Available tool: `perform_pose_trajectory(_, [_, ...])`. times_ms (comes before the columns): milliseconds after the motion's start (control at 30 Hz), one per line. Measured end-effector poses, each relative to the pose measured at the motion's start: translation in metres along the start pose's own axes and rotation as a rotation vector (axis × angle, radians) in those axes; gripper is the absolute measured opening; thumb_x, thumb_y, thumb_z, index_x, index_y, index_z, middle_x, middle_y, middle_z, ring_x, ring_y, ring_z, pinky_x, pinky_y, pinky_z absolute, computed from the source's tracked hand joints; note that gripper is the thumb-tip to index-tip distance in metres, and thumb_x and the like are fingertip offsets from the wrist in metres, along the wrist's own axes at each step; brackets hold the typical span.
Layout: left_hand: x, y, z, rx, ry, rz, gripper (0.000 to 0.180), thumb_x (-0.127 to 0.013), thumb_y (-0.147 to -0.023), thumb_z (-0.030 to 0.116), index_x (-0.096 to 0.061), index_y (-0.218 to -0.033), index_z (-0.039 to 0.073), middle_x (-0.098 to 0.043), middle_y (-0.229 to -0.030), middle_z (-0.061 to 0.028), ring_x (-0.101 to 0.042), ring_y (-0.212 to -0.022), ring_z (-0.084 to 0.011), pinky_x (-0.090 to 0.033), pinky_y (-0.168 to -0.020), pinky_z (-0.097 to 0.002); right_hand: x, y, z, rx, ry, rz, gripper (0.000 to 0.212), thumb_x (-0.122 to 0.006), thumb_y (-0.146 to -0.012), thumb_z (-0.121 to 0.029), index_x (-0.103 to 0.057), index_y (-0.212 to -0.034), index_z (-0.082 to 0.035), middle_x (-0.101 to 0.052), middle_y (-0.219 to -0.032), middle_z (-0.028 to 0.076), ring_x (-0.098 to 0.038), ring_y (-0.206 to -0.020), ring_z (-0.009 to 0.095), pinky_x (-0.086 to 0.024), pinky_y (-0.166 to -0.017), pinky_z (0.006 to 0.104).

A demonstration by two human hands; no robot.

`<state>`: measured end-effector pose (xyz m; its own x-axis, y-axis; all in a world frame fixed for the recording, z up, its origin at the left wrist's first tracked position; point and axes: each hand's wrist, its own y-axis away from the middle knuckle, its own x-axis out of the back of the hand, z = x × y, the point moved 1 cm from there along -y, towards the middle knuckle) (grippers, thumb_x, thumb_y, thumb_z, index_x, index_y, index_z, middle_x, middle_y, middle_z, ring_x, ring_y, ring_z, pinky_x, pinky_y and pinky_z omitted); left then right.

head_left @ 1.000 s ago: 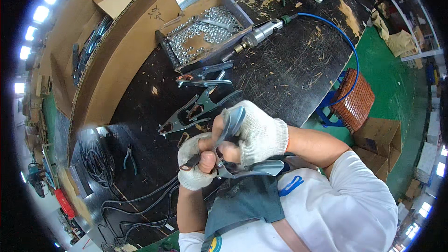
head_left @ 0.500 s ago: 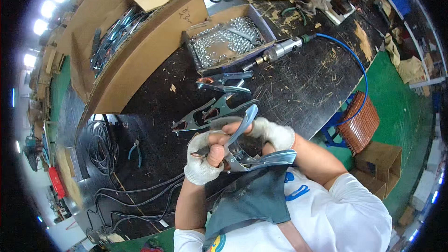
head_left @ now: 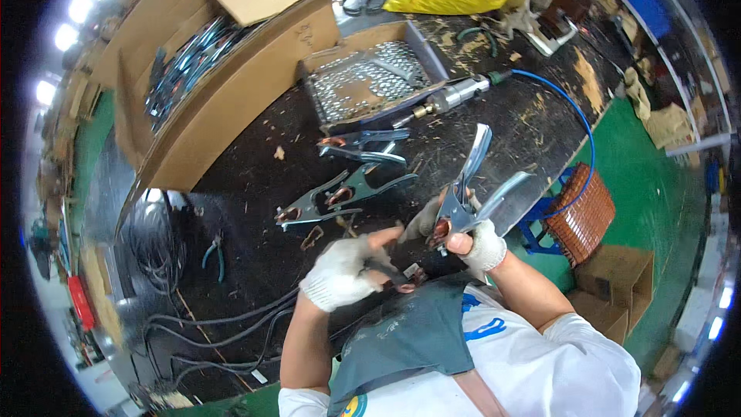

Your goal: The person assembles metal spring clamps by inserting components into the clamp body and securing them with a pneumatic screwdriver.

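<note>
My right hand [head_left: 485, 247], in a white fingerless glove, grips a silvery spring clamp [head_left: 461, 212] by its copper-coloured jaw end. The two handles of that clamp spread up and away from me. My left hand [head_left: 346, 269], gloved the same way, is to its left over the table and smeared by motion. Whether its fingers hold anything cannot be made out. A small copper-coloured strip [head_left: 312, 238] lies just beyond the left hand. Farther off rest more clamps: one grey clamp [head_left: 340, 197] and another clamp [head_left: 363, 145] behind it.
A shallow box of nuts [head_left: 318, 104] stands at the back beside an air tool [head_left: 455, 96] with a blue hose [head_left: 583, 116]. A tall carton [head_left: 224, 120] holding metal parts is at left. Pliers [head_left: 214, 256] and black cables [head_left: 208, 324] lie on the dark table.
The clamp has swung to the right and turned with its handles pointing away, now in my right hand alone. My left hand has come off it. A small copper-coloured strip now shows on the table.
</note>
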<state>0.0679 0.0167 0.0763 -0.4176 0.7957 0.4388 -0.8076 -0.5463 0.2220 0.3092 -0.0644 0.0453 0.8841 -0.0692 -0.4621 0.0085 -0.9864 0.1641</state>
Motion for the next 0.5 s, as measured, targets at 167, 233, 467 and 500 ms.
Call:
perform_pose_trajectory(167, [0.009, 0.029, -0.018, -0.093, 0.495, 0.201, 0.091, -0.071, -0.078, 0.074, -0.061, -0.128, -0.002, -0.060, -0.077, -0.0019, -0.053, -0.065, -0.0100, -0.038, -0.058, -0.0269, 0.030, 0.006, -0.008, -0.016, 0.464, 0.138, 0.102, -0.091, -0.056, -0.070, -0.051, -0.127, -0.008, -0.062, -0.094, 0.003, -0.061, -0.088, 0.013, -0.050, -0.075, 0.0292])
perform_pose_trajectory(233, [0.015, 0.034, -0.012, -0.052, 0.471, 0.243, 0.088, -0.072, -0.078, 0.074, -0.063, -0.122, -0.001, -0.061, -0.079, -0.0023, -0.052, -0.068, -0.0093, -0.038, -0.061, -0.0252, 0.042, 0.009, -0.025, -0.004, 0.787, 0.103, 0.101, -0.088, -0.060, -0.067, -0.057, -0.131, -0.002, -0.062, -0.089, 0.005, -0.061, -0.085, 0.015, -0.053, -0.077, 0.0312])
perform_pose_trajectory(467, [0.030, 0.024, 0.007, -0.192, -0.065, 0.326, 0.044, -0.072, -0.088, 0.046, -0.069, -0.106, 0.005, -0.059, -0.079, -0.0084, -0.058, -0.069, -0.0225, -0.044, -0.061, -0.0350, 0.044, 0.013, -0.056, 0.178, 1.068, -0.150, 0.058, -0.080, -0.075, -0.058, -0.074, -0.104, -0.008, -0.068, -0.084, 0.012, -0.068, -0.080, 0.033, -0.053, -0.070, 0.0394])
perform_pose_trajectory(500, [0.032, 0.023, 0.011, -0.292, -0.378, 0.297, 0.032, -0.075, -0.087, 0.035, -0.071, -0.101, 0.008, -0.062, -0.082, -0.0112, -0.061, -0.072, -0.0277, -0.048, -0.064, -0.0383, 0.043, 0.015, -0.060, 0.169, 1.059, -0.154, 0.058, -0.080, -0.075, -0.058, -0.074, -0.104, -0.008, -0.068, -0.084, 0.012, -0.068, -0.080, 0.033, -0.053, -0.070, 0.0394])
